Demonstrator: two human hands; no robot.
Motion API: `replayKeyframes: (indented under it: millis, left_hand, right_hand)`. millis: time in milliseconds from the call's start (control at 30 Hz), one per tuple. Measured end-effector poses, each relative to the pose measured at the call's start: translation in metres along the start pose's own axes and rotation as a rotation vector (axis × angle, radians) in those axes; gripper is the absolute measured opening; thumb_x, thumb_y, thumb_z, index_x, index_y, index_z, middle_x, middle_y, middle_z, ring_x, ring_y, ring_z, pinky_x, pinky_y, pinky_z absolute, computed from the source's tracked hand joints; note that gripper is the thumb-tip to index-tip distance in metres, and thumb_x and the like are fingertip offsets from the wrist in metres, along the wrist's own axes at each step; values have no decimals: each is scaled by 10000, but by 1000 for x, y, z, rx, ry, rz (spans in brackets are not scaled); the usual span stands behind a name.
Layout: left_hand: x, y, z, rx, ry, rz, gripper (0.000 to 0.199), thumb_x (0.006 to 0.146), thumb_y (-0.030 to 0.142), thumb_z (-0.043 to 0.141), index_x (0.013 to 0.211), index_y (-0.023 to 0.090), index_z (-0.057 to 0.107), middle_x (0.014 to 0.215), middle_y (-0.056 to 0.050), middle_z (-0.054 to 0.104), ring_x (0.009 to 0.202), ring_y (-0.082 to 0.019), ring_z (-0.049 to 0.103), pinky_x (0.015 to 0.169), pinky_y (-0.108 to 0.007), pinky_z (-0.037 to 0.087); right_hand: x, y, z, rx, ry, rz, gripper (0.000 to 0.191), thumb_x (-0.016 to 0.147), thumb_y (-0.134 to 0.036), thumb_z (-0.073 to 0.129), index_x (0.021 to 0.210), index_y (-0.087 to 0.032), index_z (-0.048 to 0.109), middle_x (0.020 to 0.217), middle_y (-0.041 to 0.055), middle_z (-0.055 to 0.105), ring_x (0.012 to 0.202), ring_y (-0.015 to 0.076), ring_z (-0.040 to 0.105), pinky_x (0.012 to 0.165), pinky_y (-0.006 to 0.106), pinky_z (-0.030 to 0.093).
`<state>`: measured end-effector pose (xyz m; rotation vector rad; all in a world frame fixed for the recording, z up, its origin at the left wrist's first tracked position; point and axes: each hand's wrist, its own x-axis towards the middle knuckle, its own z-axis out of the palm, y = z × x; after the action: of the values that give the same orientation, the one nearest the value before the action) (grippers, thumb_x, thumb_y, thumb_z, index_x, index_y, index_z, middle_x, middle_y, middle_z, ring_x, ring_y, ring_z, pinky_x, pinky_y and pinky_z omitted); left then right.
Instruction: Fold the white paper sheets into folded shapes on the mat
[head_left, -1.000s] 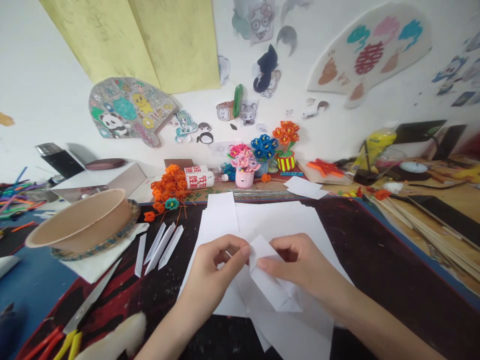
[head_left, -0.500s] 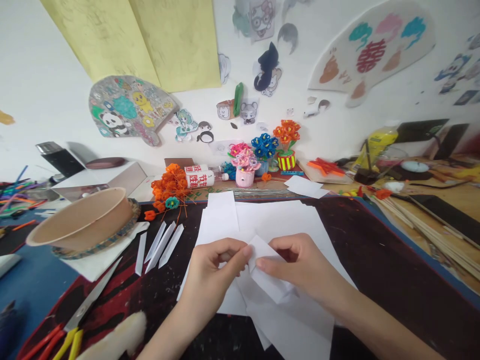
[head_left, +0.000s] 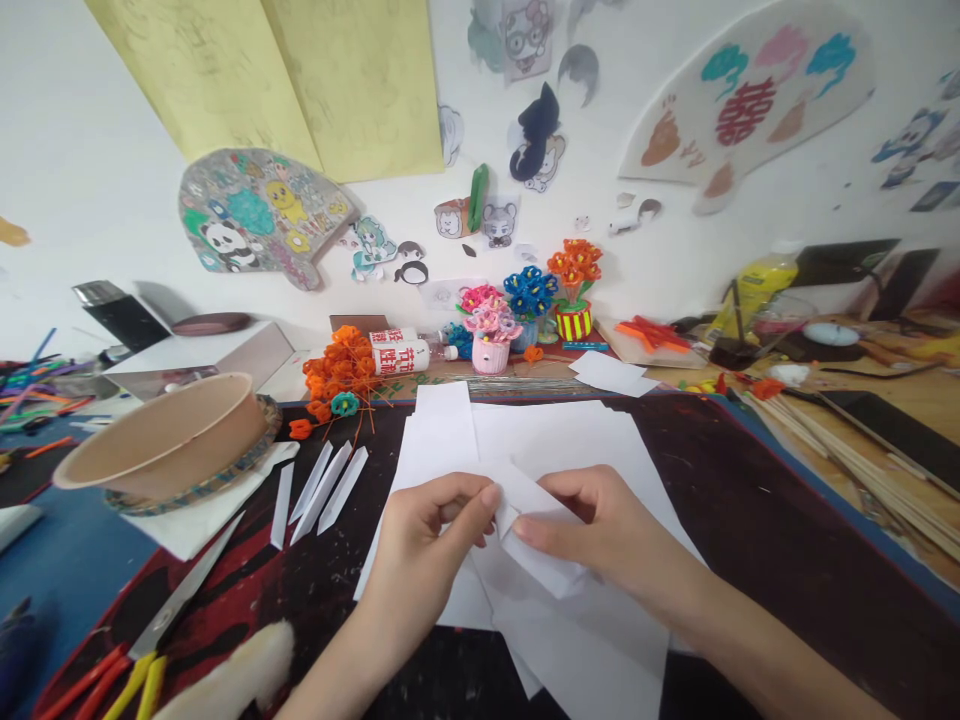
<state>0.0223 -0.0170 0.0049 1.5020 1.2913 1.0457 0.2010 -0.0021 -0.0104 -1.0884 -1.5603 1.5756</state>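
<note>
Two bare hands meet above a loose, overlapping stack of white paper sheets [head_left: 592, 435], with a small folded piece of smooth white paper [head_left: 544, 568] held between them over the stack's middle. The left hand [head_left: 435, 530] is nearly closed, its thumb and forefinger pinching the piece at its left edge, the other fingers curled beneath. The right hand [head_left: 600, 525] is partly closed: its thumb lies flat across the top of the piece, and its fingers bend round behind, where the paper hides their tips.

Left of the stack, four narrow folded strips of white paper [head_left: 321, 500] lie side by side. Farther left of it are a round beige bowl [head_left: 161, 430] and, nearer the person, scissors with red and yellow handles [head_left: 161, 622], their blades parted only slightly if at all. Beyond the stack stand a pink pot of fuzzy pink flowers [head_left: 490, 348] and a yellow-and-red striped pot of orange flowers [head_left: 574, 322]. Just past its far right corner lie several overlapping white paper cut-outs [head_left: 611, 373]; well to its right are thin pale wooden sticks [head_left: 847, 470].
</note>
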Motion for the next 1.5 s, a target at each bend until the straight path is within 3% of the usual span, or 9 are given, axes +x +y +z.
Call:
replayKeyframes:
  millis: [200,367,467,567,633,800,1067,1300,1500]
  left_hand:
    - [1,-1,1,-22,24,-21,202,812,311,632,684,164,687,605,8,616,564,-102,525,535,-186,436]
    - [-1,-5,4,99,65,66,185,830,305,612,719,175,684,622,8,641,561,-108,538,537,-198,452]
    - [-3,-8,4,215,109,194,117,849,284,595,873,193,663,693,11,653,599,-116,566,567,-213,477]
    - [-5,-10,4,416,153,413,289,803,235,663,1079,208,585,851,0,665,649,-117,577,616,-232,497]
    - [-6,-12,4,546,155,532,335,789,203,684,1104,205,571,903,-11,667,690,-123,585,651,-240,506]
    - [-7,-14,4,643,211,661,179,851,155,612,1028,179,621,852,-13,684,697,-120,617,661,-230,511]
    - [-6,-12,1,606,202,821,176,825,51,621,964,155,649,860,-20,704,715,-121,632,648,-238,489]
    - [-11,-15,1,726,297,929,245,780,5,652,991,130,645,814,-21,710,672,-125,624,622,-259,461]
    - [-12,-11,2,714,276,919,214,787,4,639,950,143,644,808,-20,708,668,-125,627,618,-257,455]
  right_hand:
    - [1,1,-1,-5,13,3,293,752,-435,667,721,-144,657,594,-16,489,544,106,407,479,232,307]
    - [2,1,2,11,-12,-24,301,742,-396,680,617,-156,546,583,-43,385,548,94,353,486,226,270]
    - [2,2,2,-1,50,-21,373,795,-410,613,555,-170,458,560,-53,301,523,86,285,464,229,215]
    - [2,1,3,29,83,-30,396,834,-426,557,548,-172,454,559,-47,286,525,90,267,470,238,199]
    - [2,1,2,46,92,-41,398,851,-430,531,555,-171,473,566,-41,304,539,97,283,485,243,213]
    - [4,1,2,27,64,-30,413,853,-412,532,523,-175,453,559,-51,270,535,94,260,485,241,200]
    - [3,-2,2,99,70,-75,206,851,-313,579,775,-189,724,694,3,640,622,120,549,588,227,427]
    - [3,-2,1,81,59,-70,192,850,-294,592,834,-202,760,643,-6,651,577,112,583,588,225,456]
    - [2,-4,2,69,73,-92,184,839,-272,593,794,-190,752,629,-7,645,572,114,585,578,224,468]
